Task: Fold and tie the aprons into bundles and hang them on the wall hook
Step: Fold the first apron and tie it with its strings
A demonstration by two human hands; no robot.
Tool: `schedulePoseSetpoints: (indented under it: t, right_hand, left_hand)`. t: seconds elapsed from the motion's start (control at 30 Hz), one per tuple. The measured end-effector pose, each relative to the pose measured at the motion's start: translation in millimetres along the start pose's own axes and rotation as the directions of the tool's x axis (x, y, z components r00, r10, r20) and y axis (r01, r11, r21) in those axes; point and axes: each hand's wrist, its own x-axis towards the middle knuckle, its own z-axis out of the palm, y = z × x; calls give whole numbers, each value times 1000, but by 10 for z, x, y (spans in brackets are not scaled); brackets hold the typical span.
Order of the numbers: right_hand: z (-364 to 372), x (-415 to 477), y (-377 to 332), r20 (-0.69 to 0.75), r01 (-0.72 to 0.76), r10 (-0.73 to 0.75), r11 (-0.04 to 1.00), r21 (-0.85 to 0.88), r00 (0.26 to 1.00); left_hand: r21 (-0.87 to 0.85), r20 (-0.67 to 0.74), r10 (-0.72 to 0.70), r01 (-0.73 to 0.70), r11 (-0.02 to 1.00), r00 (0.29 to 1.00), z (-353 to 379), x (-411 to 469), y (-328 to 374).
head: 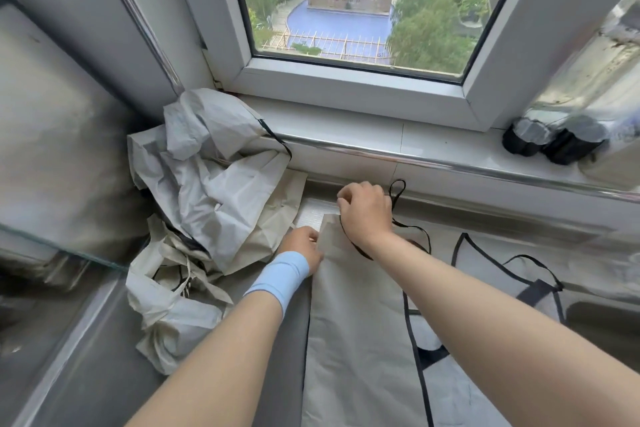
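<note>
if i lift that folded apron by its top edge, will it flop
Probably floppy: the folded apron is thin cloth, and the crumpled pile beside it slumps in creases. Likely light, as it lies thin and flat. Its black strap curls loose by the right hand and may dangle.

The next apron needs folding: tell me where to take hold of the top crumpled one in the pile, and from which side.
Probably by the black strap at the right-hand corner of the top crumpled apron, by the window sill. It lies exposed, while the rest is bunched. Come from above and the right; the steel panel closes off the left.
</note>
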Motion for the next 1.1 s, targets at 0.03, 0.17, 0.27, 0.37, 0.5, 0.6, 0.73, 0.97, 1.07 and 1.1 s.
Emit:
schedulePoseSetpoints:
  t: [0.03, 0.17, 0.27, 0.37, 0.5, 0.6, 0.73, 0.97, 1.07, 1.1]
  right_hand:
    - [-13, -100, 6, -111, 92, -95, 995, -33, 989]
    - [51, -624, 278, -202, 298, -312, 950, -97, 928]
    - [156, -1060, 585, -45, 337, -354, 916, -219, 934]
    - [272, -1350, 803, 106, 334, -317, 903, -271, 942]
    - [346, -1484, 876, 272, 238, -155, 922, -305, 950]
    - [304, -1407, 875, 385, 227, -88, 916, -331, 919]
    - [178, -1259, 753, 422, 245, -10, 826, -507, 907]
    - [236, -1853, 597, 292, 249, -126, 866, -433, 948]
    - [349, -2278, 677, 310, 317, -200, 862, -395, 929]
    - [384, -2360, 697, 334, 292, -159, 871, -395, 929]
  left_hand:
    - [75, -85, 29, -23, 997, 996, 17, -16, -2]
    - [443, -251, 370, -234, 865, 894, 246, -179, -6]
    - [593, 11, 491, -401, 698, 871, 505, -268, -143]
    - [629, 161, 360, -377, 680, 919, 582, -184, -365]
    - [687, 189, 310, -351, 636, 932, 445, 27, -358]
    - [720, 143, 303, -309, 621, 942, 399, 38, -318]
    - [689, -24, 641, -453, 567, 767, 494, -392, -443]
    - [647, 196, 564, -538, 540, 802, 713, -797, -918]
    - [677, 278, 476, -521, 519, 835, 639, -774, -933]
    - [688, 289, 440, -504, 522, 850, 596, -786, -885]
